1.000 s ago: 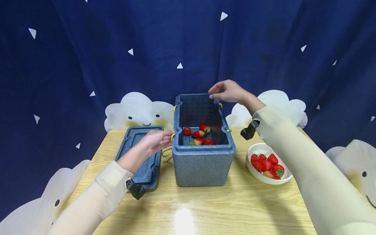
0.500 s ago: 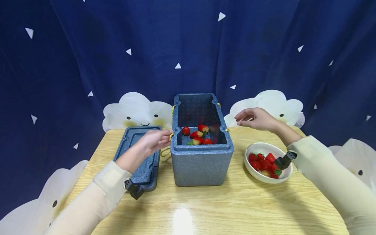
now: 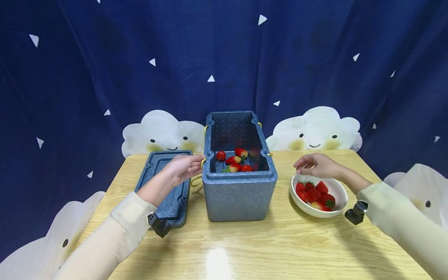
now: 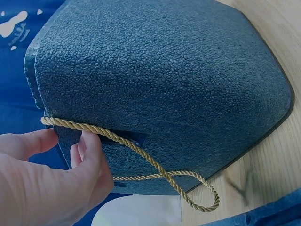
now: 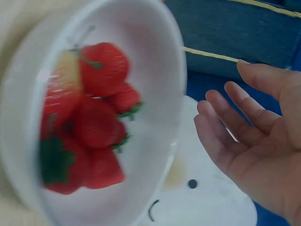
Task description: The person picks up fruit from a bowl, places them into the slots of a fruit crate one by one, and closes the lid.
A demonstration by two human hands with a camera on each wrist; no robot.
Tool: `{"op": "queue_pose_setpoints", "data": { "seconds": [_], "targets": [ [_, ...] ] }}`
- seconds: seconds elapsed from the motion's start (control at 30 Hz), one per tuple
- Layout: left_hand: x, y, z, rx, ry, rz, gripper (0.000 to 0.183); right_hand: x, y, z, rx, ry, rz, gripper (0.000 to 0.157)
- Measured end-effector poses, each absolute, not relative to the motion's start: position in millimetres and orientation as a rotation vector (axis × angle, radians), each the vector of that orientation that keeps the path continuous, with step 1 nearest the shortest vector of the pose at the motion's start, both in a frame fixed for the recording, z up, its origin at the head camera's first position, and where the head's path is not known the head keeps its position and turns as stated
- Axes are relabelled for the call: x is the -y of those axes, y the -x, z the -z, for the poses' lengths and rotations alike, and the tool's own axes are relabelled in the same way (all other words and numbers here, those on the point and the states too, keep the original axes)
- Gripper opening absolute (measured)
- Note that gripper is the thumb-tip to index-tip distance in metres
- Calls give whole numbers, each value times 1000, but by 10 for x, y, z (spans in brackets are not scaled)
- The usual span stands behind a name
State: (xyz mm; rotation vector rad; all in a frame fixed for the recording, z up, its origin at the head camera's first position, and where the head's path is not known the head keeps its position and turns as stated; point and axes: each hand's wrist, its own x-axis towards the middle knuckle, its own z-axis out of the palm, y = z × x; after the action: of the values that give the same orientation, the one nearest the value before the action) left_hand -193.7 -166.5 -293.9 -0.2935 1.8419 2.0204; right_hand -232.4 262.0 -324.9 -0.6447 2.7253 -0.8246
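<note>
A dark blue-grey foam box (image 3: 238, 198) stands uncovered on the table, with several strawberries (image 3: 232, 160) on its floor. My left hand (image 3: 180, 168) rests against the box's left side near the rim. In the left wrist view, its fingertips lie by a twisted gold cord (image 4: 136, 146) that loops down that side, without being curled round it. My right hand (image 3: 320, 167) hovers over the far rim of a white bowl (image 3: 297, 204), fingers loosely bent and holding nothing. Several red strawberries (image 5: 96, 117), some with green leaves, lie in the bowl.
The box's lid (image 3: 171, 198) lies flat on the left of the wooden table (image 3: 266, 249), partly behind my left forearm. A blue curtain (image 3: 224, 58) with white triangles and cloud figures hangs behind the table.
My right hand has moved from above the box's far right corner to the right and down, to the bowl. The left hand stays at the box's side.
</note>
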Motion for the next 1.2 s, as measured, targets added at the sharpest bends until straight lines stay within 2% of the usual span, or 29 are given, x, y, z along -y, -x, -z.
{"op": "queue_pose_setpoints", "data": {
  "seconds": [0.37, 0.67, 0.87, 1.2],
  "targets": [
    [1670, 1940, 2927, -1844, 293, -2025, 49, -2657, 2246, 3510, -2598, 537, 707, 27],
    [1667, 1946, 2939, -1859, 312, -2012, 48, -2629, 2173, 3672, -2399, 633, 818, 20],
    [1654, 1925, 2936, -1839, 295, -2008, 49, -2640, 2134, 3786, -2346, 604, 840, 13],
    [1665, 1914, 2914, -1834, 289, -2016, 49, -2706, 2196, 3596, -2462, 438, 799, 27]
  ]
}}
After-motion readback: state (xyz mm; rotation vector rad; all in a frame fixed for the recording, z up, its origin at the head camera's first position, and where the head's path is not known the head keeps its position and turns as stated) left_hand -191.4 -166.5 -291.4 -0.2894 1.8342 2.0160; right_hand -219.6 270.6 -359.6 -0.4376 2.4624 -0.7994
